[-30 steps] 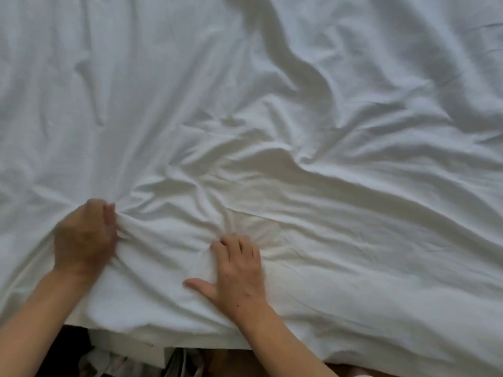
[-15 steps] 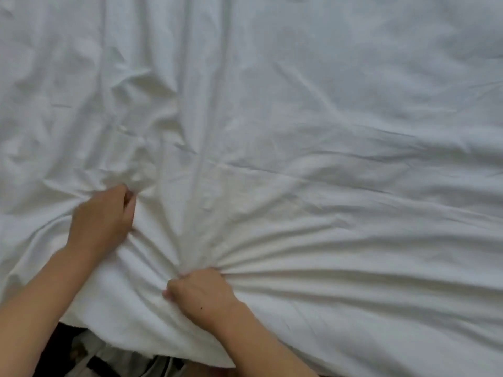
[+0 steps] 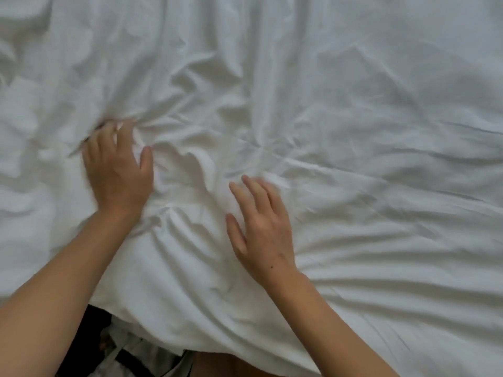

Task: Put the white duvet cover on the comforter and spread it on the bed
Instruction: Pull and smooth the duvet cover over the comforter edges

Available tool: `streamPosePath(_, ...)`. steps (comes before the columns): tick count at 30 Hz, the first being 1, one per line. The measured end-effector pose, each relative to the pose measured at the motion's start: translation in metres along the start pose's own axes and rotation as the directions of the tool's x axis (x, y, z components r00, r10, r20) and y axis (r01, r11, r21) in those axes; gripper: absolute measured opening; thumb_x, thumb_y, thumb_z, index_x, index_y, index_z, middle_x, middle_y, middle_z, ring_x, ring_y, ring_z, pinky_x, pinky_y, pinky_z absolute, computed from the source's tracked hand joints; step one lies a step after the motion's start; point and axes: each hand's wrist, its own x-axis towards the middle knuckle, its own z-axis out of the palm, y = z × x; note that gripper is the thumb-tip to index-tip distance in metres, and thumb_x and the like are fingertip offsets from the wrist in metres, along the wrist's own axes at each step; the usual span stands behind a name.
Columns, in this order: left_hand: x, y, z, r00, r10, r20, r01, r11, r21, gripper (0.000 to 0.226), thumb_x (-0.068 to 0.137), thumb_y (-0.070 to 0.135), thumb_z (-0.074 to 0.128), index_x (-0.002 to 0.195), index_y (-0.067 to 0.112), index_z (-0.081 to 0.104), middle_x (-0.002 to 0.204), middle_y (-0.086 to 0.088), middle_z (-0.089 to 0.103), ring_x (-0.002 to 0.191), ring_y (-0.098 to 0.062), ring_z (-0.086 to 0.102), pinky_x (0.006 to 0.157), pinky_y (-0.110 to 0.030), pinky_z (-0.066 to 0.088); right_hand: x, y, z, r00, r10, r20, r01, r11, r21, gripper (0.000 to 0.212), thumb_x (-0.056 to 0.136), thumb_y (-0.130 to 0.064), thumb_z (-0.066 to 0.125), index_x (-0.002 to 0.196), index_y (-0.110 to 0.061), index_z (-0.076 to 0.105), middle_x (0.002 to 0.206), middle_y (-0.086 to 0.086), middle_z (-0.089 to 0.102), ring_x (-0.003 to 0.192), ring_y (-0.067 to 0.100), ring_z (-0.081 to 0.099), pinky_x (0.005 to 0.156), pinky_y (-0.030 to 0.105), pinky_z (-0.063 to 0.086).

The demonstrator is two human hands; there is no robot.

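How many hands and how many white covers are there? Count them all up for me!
Hands: 2, the left hand and the right hand, both lying on the cloth with fingers spread
White duvet cover: 1, wrinkled, filling almost the whole view
Total: 3

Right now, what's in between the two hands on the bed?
Only bunched folds of the white duvet cover lie between the left hand and the right hand, seen in the head view.
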Motion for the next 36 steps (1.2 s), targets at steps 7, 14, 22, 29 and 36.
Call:
streamPosePath(7, 0.007, -0.102, 0.010, 0.912, -0.389, 0.132, 0.382, 0.921, 0.076, 0.060, 0.092, 0.047, 0.057, 0.123, -0.003, 0.047, 0.123, -0.035, 0.048, 0.114, -0.049, 0.047, 0.093, -0.059, 0.037, 0.031, -0.058, 0.085, 0.974, 0.155, 0.164, -0.099, 0.946, -0.308, 0.059, 0.076, -0.064, 0.058, 0.105, -0.012, 0.062, 0.094, 0.007, 0.064, 0.082, 0.025, 0.060, 0.068, 0.030, 0.049)
streamPosePath(14, 0.031, -0.168, 0.000, 0.999, 0.004, 0.044, 0.001, 0.992, -0.126, 0.043, 0.102, 0.031, 0.042, 0.071, 0.002, 0.049, 0.055, -0.031, 0.051, 0.048, -0.048, 0.054, 0.045, -0.044, 0.040, 0.059, -0.097, 0.110, 0.978, 0.193, 0.077, -0.174, 0.962, -0.209, 0.041, 0.099, -0.038, 0.041, 0.063, -0.021, 0.032, 0.044, -0.002, 0.043, 0.038, 0.023, 0.042, 0.046, 0.025, 0.019)
streamPosePath(22, 0.034, -0.187, 0.020, 0.990, 0.097, 0.104, -0.077, 0.981, -0.180, 0.046, 0.096, 0.037, 0.038, 0.077, -0.001, 0.056, 0.053, -0.024, 0.052, 0.043, -0.038, 0.054, 0.045, -0.031, 0.030, 0.054, -0.113, 0.154, 0.951, 0.146, 0.273, -0.022, 0.911, -0.411, 0.019, 0.082, -0.035, 0.056, 0.067, -0.022, 0.055, 0.046, -0.003, 0.055, 0.037, 0.017, 0.053, 0.039, 0.025, 0.021)
streamPosePath(29, 0.022, -0.185, 0.019, 0.969, -0.081, 0.232, 0.121, 0.979, -0.162, 0.026, 0.093, 0.019, 0.053, 0.096, -0.006, 0.055, 0.085, -0.032, 0.057, 0.073, -0.047, 0.059, 0.061, -0.052, 0.045, 0.042, -0.120, 0.142, 0.890, 0.159, 0.428, -0.070, 0.974, -0.215, 0.025, 0.086, -0.038, 0.062, 0.094, -0.016, 0.053, 0.082, -0.001, 0.062, 0.075, 0.022, 0.059, 0.065, 0.026, 0.031)
streamPosePath(36, -0.018, -0.163, 0.019, 0.926, -0.121, 0.356, 0.090, 0.991, 0.102, 0.055, 0.074, 0.024, 0.073, 0.114, -0.003, 0.047, 0.100, -0.028, 0.054, 0.088, -0.045, 0.054, 0.074, -0.053, 0.041, 0.040, -0.114, 0.131, 0.875, 0.040, 0.483, 0.012, 0.994, -0.105, 0.016, 0.092, -0.028, 0.052, 0.100, -0.013, 0.050, 0.090, 0.006, 0.061, 0.083, 0.028, 0.057, 0.068, 0.029, 0.029)
